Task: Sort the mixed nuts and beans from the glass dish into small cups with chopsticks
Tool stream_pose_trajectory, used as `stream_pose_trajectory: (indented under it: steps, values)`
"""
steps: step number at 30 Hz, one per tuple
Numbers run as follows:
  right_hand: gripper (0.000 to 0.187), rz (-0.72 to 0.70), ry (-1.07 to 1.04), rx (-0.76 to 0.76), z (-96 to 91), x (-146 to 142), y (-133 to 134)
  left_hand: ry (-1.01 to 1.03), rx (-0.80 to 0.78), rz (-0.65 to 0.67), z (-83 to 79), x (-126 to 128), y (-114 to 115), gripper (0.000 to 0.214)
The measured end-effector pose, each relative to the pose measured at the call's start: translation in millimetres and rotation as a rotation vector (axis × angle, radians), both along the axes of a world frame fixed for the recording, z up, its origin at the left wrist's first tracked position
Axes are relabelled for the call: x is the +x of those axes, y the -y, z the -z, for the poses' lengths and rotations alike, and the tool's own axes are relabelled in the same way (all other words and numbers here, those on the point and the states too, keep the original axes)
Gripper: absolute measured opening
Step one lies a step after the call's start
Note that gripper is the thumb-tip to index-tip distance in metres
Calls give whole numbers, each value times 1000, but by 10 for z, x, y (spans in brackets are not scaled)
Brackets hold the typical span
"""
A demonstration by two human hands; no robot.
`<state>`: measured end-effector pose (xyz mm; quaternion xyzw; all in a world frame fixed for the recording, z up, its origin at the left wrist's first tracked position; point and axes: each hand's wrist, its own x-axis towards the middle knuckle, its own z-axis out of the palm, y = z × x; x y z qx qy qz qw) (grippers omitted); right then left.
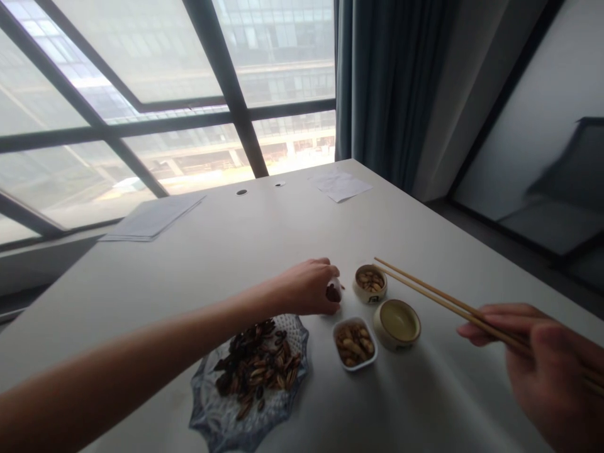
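My left hand (309, 288) reaches across the white table (236, 251) and closes its fingers round a small white cup (334, 291) of dark pieces. My right hand (542, 362) at the lower right grips a pair of wooden chopsticks (438, 294), their tips hovering over a round cup of nuts (370, 283). Beside it stand an empty round cup (397, 323) and a small square dish of nuts (355, 343). A glass plate (212, 415) heaped with dark seeds lies below my left wrist.
A stack of papers (151, 217) lies at the table's far left and a single sheet (342, 185) at the far right. Two cable holes (241, 192) sit near the far edge. Large windows and a dark curtain (387, 88) stand behind.
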<state>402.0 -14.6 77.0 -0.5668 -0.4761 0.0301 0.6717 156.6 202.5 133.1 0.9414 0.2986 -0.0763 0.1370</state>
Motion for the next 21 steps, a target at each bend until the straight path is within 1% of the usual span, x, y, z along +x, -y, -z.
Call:
stream_pose_trajectory:
  steps: [2,5,7,9,11,13,15,16,18,21]
  values:
    - [32,-19,-29,-11,3,-6,6,3,11,-20,-42,-78,-21,47]
    - [24,-46,-66,1,33,-4,5,10,18,-46,-88,-139,-73,51]
    - [23,-64,-65,-20,22,-16,-17,11,9,-52,-61,-136,-86,48]
    - [25,-120,-4,-86,-33,-42,-71,17,-1,-61,3,-112,-68,51]
    - [26,-213,85,-162,-119,-76,-169,35,-3,-73,68,-93,-35,56]
    - [29,-335,179,-229,-205,-118,-308,58,-3,-83,96,-104,-10,65]
    - [34,-437,254,-285,-269,-173,-469,90,7,-99,73,-158,-6,74]
    - [36,-473,283,-307,-291,-206,-549,112,19,-113,45,-201,-12,75]
    - [40,-511,320,-342,-317,-281,-692,165,55,-154,-27,-310,-32,69]
    - [47,-518,347,-387,-331,-391,-834,240,100,-211,-120,-494,-56,55]
